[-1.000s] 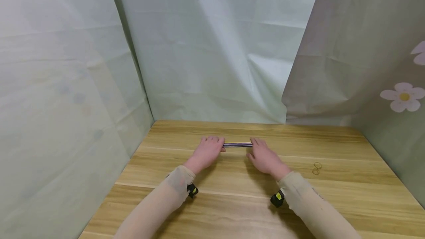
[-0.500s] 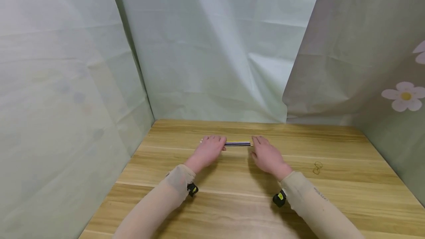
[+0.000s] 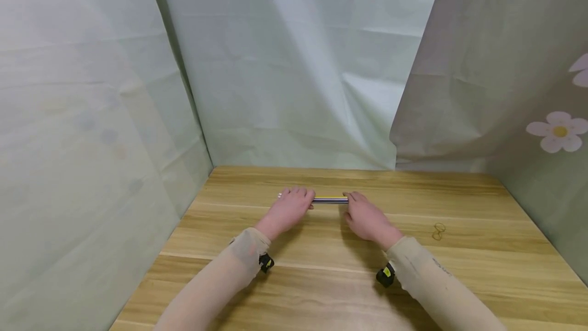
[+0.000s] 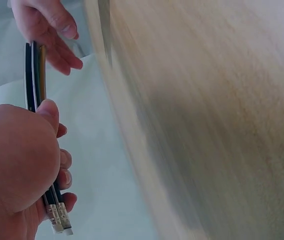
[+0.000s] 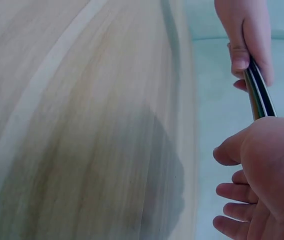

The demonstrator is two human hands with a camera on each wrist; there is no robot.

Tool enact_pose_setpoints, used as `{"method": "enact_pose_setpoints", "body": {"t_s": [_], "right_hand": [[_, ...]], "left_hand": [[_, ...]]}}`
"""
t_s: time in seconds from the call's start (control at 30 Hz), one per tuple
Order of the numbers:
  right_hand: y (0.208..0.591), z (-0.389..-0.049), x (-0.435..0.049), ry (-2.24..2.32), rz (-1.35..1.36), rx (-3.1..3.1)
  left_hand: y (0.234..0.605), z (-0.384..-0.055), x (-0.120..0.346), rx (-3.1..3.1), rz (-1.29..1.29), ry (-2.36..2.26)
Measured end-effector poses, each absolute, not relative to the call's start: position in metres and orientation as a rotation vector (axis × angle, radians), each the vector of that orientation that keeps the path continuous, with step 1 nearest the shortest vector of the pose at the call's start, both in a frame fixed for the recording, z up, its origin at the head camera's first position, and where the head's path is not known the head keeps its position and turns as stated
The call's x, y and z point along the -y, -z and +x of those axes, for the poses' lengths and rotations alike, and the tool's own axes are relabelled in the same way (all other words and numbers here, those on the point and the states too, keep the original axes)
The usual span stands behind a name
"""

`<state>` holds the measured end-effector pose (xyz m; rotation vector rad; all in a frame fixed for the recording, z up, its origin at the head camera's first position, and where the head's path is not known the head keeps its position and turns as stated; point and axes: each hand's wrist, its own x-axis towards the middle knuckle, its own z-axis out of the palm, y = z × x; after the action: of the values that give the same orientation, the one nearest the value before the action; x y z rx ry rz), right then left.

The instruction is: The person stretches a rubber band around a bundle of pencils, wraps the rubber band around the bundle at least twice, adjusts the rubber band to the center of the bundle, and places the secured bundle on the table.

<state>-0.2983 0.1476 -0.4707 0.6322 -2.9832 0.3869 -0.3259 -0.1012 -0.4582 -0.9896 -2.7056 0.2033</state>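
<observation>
My left hand (image 3: 293,207) grips a bundle of pencils (image 3: 331,200), its fingers wrapped around them over the table's far half. Dark and yellow barrels show between the two hands. In the left wrist view, metal ferrules with white erasers (image 4: 62,231) stick out below the little finger. At the bundle's other end is my right hand (image 3: 367,217), its palm up against the pencil ends. The right wrist view shows its thumb (image 5: 228,151) and fingers (image 5: 237,192) held apart from the pencils, not curled round them. The pencils' far tips are hidden by that hand.
Thin looped rubber bands (image 3: 438,231) lie on the wooden table (image 3: 321,290) to the right of my right hand. Pale cloth sheets (image 3: 294,91) hang behind the table and at both sides, one with flower prints (image 3: 559,132).
The right hand drew back slightly from the pencil ends half a second ago, showing one poking out, then came back left against them. White eraser ends show beyond the left hand, which keeps its grip.
</observation>
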Motion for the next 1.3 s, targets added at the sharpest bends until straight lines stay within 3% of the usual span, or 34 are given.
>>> {"method": "enact_pose_setpoints", "body": {"t_s": [1.3], "right_hand": [[0.461,-0.290,-0.142,-0.486,0.576,3.036]], "left_hand": [[0.447,-0.326,0.107,2.666,-0.976,-0.286]]}}
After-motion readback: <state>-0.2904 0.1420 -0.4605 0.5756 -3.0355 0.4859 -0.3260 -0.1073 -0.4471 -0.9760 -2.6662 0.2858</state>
